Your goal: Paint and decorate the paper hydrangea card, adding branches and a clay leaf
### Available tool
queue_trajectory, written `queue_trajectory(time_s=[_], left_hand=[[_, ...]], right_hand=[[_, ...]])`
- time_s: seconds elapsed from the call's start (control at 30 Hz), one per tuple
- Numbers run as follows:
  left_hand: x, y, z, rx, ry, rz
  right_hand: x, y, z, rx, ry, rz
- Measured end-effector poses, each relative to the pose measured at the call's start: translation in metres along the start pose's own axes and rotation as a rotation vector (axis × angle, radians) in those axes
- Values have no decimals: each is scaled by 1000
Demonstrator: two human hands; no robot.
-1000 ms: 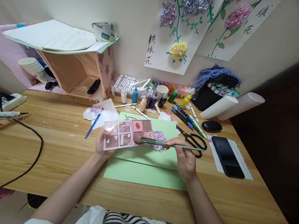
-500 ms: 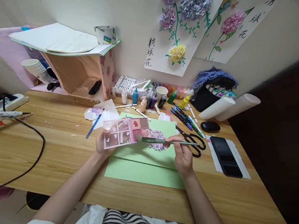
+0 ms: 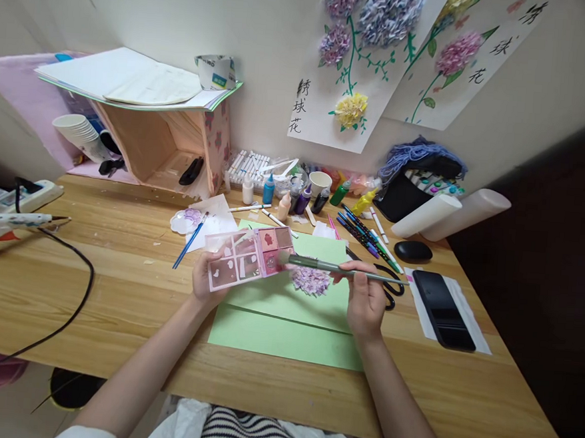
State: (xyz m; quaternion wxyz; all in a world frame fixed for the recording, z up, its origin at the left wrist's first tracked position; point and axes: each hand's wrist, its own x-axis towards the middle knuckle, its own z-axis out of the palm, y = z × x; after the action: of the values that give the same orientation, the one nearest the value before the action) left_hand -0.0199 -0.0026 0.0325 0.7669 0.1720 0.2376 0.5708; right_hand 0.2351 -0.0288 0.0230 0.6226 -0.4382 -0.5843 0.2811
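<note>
My left hand (image 3: 205,277) is closed around the left edge of an opened makeup palette (image 3: 236,268), whose clear-windowed lid lies on the left and pink and brown powder pans on the right. Between the fingers of my right hand (image 3: 364,297) is a green-handled makeup brush (image 3: 314,264). Its bristle end points left, over the lower part of the pans; whether it touches the powder I cannot tell. Just below the brush, a lilac paper hydrangea (image 3: 311,282) rests on light green paper sheets (image 3: 284,338). Black scissors (image 3: 392,289) lie partly behind my right hand.
Paint bottles (image 3: 268,189), pens (image 3: 359,232) and a paper cup (image 3: 320,182) line the back. A phone (image 3: 444,309) and a black mouse (image 3: 412,250) lie right. On the left are a glue gun (image 3: 6,226) with its cable, and a thin blue brush (image 3: 189,242).
My right hand and the brush have shifted slightly right, the bristles moving across the pans. The whole view has also shifted a little. Both grips stay the same.
</note>
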Motion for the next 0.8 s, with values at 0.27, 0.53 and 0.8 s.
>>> queue_trajectory(time_s=[0.27,0.53,0.8], left_hand=[[-1,-1,2,9,26,8],[-4,-3,4,11,15,-12],[-2,-6,-1,-3,-2,-33]], right_hand=[[1,-2,1,-39,-65,17],[-4,8,3,14,-19,-4],[-6,4,5,80,-29,-18]])
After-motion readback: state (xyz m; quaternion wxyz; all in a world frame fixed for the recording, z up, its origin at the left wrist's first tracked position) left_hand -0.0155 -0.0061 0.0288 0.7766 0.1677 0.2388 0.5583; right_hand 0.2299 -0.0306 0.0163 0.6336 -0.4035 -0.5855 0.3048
